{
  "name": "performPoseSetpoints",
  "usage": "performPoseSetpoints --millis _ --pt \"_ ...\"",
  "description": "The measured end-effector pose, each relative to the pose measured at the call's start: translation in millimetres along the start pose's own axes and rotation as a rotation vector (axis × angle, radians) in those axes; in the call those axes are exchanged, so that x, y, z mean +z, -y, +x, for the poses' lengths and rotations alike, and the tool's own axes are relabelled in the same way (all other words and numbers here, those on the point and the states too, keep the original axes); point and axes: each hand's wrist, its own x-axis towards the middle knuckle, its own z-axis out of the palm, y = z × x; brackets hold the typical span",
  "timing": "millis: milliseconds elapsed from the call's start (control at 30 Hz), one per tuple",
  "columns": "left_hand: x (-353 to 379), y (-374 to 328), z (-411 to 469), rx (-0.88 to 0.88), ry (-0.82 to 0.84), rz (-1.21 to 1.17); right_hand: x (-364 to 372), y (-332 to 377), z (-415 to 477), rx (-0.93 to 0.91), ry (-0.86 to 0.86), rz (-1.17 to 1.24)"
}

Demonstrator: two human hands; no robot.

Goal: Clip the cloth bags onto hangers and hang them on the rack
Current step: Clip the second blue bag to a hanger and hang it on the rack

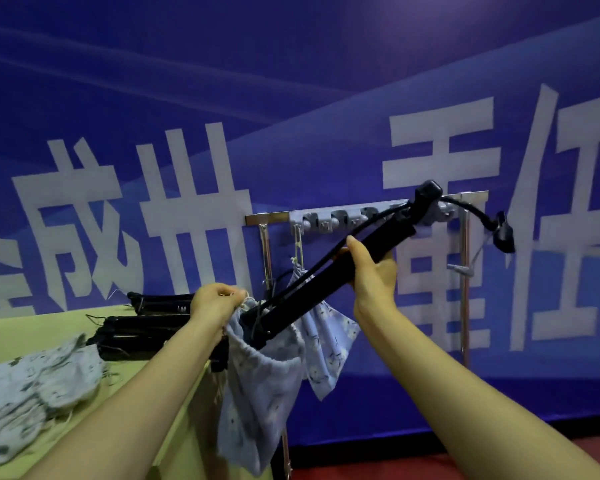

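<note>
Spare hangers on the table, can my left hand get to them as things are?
Probably not yet: the left hand pinches the cloth bag at the held hanger. Once freed, the spare hangers lie close beside it, unobstructed.

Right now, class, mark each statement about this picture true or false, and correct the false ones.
1. The right hand grips the hanger. True.
2. The left hand holds nothing. False: it pinches the top of the held bag at the hanger's lower end.
3. A hung bag is already on the rack. True.
4. The spare hangers lie on the floor. False: they are stacked on the table.
</note>
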Motion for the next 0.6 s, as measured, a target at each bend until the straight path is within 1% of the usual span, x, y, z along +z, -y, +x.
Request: performPoseSetpoints --millis 133,200,267,367,500,600 --pt "9.4 -4.4 -4.9 0.107 -0.023 0.103 5.6 1.3 -12.4 -0.064 0.043 -0.151" --pt "18.4 -10.9 -11.2 0.178 -0.011 0.113 6.8 -2.4 -25.8 -0.096 0.118 -0.183" --pt "27.9 -19.9 -17.4 0.225 -0.01 0.115 6.5 -11.7 -38.6 -0.134 0.197 -0.299" --pt "37.6 -31.3 -24.0 0.269 -0.004 0.035 5.9 -31.2 -53.7 -0.149 0.331 -0.495" --pt "34.7 -42.9 -22.3 0.252 0.009 -0.107 -1.7 -52.1 -59.7 -0.094 0.489 -0.708" --pt "35.0 -49.6 -19.8 0.268 -0.006 -0.101 -8.8 -53.1 -54.4 -0.069 0.57 -0.881"
